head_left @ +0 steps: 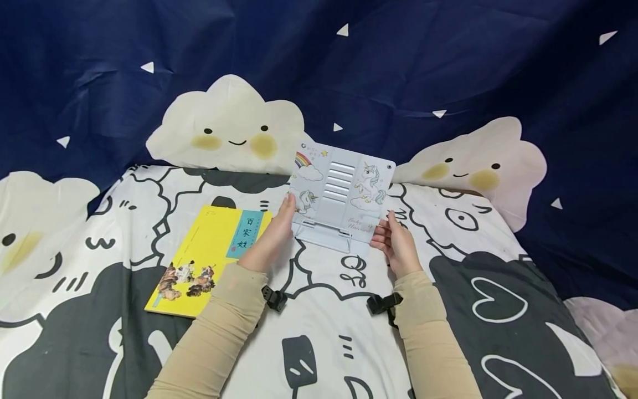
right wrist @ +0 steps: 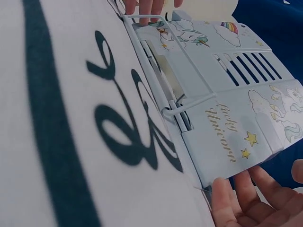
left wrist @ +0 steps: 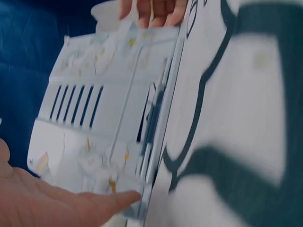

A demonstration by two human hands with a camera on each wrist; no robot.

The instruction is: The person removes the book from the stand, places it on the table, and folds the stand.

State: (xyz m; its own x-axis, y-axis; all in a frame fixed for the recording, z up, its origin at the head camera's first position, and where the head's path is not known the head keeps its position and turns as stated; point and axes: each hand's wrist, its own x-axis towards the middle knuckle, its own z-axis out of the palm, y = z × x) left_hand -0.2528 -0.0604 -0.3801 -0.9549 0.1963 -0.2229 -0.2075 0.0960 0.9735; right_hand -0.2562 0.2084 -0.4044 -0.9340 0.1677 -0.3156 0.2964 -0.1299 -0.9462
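Note:
A pale metal book stand (head_left: 340, 208) printed with unicorns, clouds and a rainbow is held tilted, its lower edge close to the bedsheet. Slots run down its middle panel, and a wire page holder (right wrist: 189, 105) spans its lower front. My left hand (head_left: 271, 235) holds the stand's left side; in the left wrist view one finger (left wrist: 106, 203) stretches along that edge. At the lower right, my right hand (head_left: 400, 244) grips the other side. Its fingers (right wrist: 251, 194) curl against the edge in the right wrist view, the thumb standing apart.
A yellow book (head_left: 199, 249) with a blue title panel lies flat left of the stand, partly behind the left forearm. Beneath is a black-and-white patterned bedsheet (head_left: 319, 310). Dark blue fabric (head_left: 379, 72) with smiling clouds and small white triangles rises behind.

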